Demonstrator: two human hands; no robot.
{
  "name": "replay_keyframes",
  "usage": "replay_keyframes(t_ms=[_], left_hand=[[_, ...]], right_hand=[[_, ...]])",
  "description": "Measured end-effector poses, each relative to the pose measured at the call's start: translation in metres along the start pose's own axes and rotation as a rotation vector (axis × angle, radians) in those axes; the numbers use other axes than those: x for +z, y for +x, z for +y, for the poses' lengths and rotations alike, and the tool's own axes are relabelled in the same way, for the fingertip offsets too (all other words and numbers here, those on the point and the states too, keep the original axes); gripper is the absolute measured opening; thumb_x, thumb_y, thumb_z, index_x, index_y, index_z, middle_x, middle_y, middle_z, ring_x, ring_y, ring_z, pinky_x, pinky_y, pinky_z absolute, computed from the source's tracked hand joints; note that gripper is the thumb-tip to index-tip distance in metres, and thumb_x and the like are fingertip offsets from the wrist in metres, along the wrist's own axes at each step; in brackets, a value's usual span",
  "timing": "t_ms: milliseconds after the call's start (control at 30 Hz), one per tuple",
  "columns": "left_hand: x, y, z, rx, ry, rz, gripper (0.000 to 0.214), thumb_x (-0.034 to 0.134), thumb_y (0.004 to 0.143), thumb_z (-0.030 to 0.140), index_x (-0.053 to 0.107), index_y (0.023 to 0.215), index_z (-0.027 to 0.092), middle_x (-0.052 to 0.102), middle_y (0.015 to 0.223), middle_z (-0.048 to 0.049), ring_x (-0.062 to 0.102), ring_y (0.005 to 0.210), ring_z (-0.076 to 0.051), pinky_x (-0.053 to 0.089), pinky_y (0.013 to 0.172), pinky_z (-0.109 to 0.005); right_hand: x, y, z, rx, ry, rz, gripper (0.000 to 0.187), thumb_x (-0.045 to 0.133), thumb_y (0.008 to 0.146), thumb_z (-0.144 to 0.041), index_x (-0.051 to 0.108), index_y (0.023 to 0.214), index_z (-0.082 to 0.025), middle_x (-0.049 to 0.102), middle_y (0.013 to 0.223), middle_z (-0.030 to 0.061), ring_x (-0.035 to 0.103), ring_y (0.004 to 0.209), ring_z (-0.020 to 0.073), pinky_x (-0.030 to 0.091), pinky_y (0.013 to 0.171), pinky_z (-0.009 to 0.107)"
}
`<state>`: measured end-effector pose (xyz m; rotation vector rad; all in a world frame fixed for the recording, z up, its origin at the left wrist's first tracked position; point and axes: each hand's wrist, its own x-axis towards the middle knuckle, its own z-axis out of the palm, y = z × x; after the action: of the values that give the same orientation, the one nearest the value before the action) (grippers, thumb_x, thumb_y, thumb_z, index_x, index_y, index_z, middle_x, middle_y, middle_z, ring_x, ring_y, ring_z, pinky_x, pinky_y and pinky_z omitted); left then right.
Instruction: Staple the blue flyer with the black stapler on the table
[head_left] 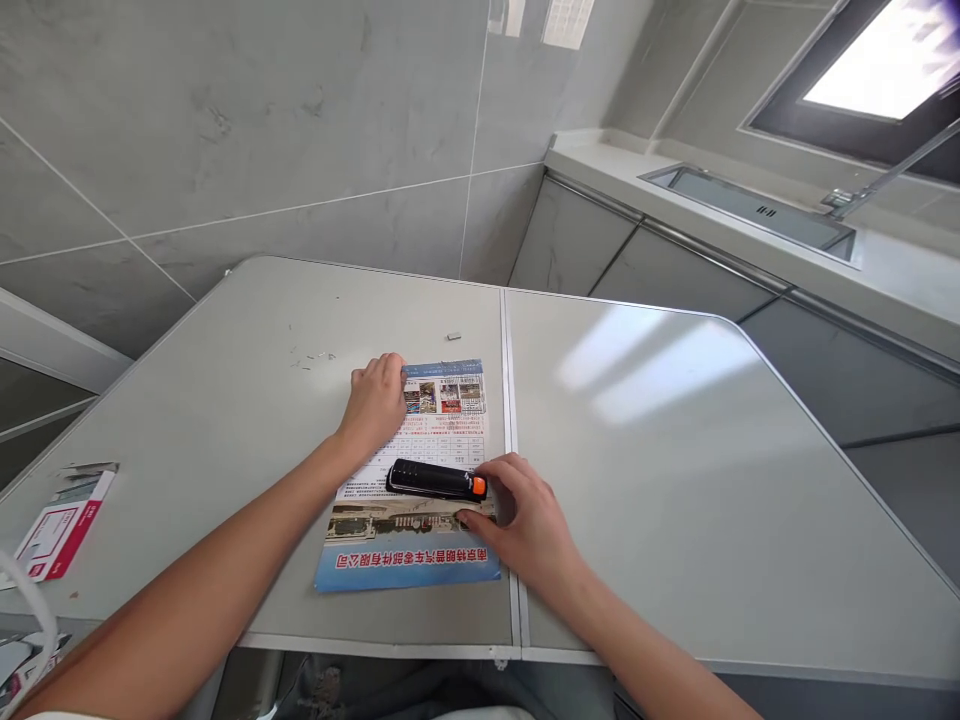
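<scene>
A printed leaflet (420,575) with a blue band and red characters lies flat on the table. My left hand (379,395) rests at its far left edge, with curled fingers closed on the paper's edge; the fingertips are partly hidden. Across the leaflet lies a black stapler (431,480) with an orange piece at its right end. Around that right end is my right hand (529,510), index finger at the far side and thumb along the near side. Beyond the leaflet sits a small grey strip (453,337), perhaps staples.
The pale table (637,520) has a white seam (510,400) running through its middle. A white and red card or box (64,530) lies at the left. Behind are a grey tiled wall (300,120) and a counter with a sink (757,210).
</scene>
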<state>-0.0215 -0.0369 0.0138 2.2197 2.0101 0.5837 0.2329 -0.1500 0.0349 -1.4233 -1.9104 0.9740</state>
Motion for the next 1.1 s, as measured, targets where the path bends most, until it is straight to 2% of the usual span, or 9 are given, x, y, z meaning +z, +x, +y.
replay_keyframes(t_ms=[200, 367, 600, 800, 967, 1100], left_hand=[[-0.001, -0.001, 0.000, -0.030, -0.012, 0.000, 0.020, 0.033, 0.102, 0.013, 0.051, 0.103, 0.021, 0.065, 0.106, -0.0118, 0.057, 0.099, -0.030, 0.037, 0.086, -0.041], [-0.004, -0.002, 0.001, -0.032, 0.006, 0.014, 0.020, 0.032, 0.101, 0.012, 0.050, 0.102, 0.021, 0.065, 0.104, -0.0116, 0.058, 0.099, -0.030, 0.039, 0.085, -0.042], [-0.004, -0.003, 0.005, -0.051, 0.007, 0.025, 0.022, 0.033, 0.100, 0.010, 0.051, 0.104, 0.021, 0.066, 0.105, -0.0118, 0.059, 0.103, -0.031, 0.040, 0.087, -0.042], [-0.005, -0.004, 0.012, -0.057, -0.001, 0.009, 0.020, 0.033, 0.101, 0.013, 0.051, 0.103, 0.021, 0.066, 0.104, -0.0113, 0.060, 0.102, -0.030, 0.040, 0.085, -0.041], [-0.005, -0.004, 0.024, -0.031, -0.029, -0.023, 0.019, 0.033, 0.103, 0.016, 0.052, 0.104, 0.022, 0.068, 0.106, -0.0120, 0.060, 0.102, -0.030, 0.040, 0.085, -0.041], [-0.001, 0.000, 0.041, 0.042, -0.050, -0.074, 0.020, 0.035, 0.105, 0.020, 0.055, 0.108, 0.022, 0.070, 0.111, -0.0126, 0.061, 0.106, -0.031, 0.041, 0.086, -0.042]], right_hand=[[0.011, -0.001, -0.003, 0.061, 0.055, 0.125, 0.030, 0.085, 0.072, -0.015, 0.078, 0.099, -0.026, 0.068, 0.114, 0.0059, 0.068, 0.102, 0.0244, 0.056, 0.094, 0.040], [0.021, -0.002, -0.006, 0.102, 0.126, 0.143, 0.031, 0.087, 0.067, -0.015, 0.080, 0.096, -0.025, 0.075, 0.117, 0.0056, 0.072, 0.104, 0.0256, 0.057, 0.098, 0.040], [0.024, -0.009, -0.006, 0.023, 0.110, 0.235, 0.026, 0.082, 0.072, -0.020, 0.080, 0.098, -0.024, 0.076, 0.112, 0.0052, 0.073, 0.098, 0.0235, 0.060, 0.093, 0.038], [0.019, -0.014, -0.007, 0.048, 0.124, 0.270, 0.024, 0.078, 0.076, -0.024, 0.080, 0.100, -0.023, 0.075, 0.114, 0.0062, 0.072, 0.091, 0.0202, 0.060, 0.067, 0.029], [0.004, -0.020, -0.003, 0.080, 0.105, 0.298, 0.024, 0.080, 0.075, -0.029, 0.080, 0.098, -0.023, 0.074, 0.117, 0.0073, 0.073, 0.092, 0.0211, 0.062, 0.067, 0.029], [-0.012, -0.030, 0.009, 0.117, 0.081, 0.303, 0.024, 0.079, 0.078, -0.034, 0.081, 0.099, -0.024, 0.074, 0.119, 0.0084, 0.073, 0.091, 0.0215, 0.064, 0.068, 0.031]])
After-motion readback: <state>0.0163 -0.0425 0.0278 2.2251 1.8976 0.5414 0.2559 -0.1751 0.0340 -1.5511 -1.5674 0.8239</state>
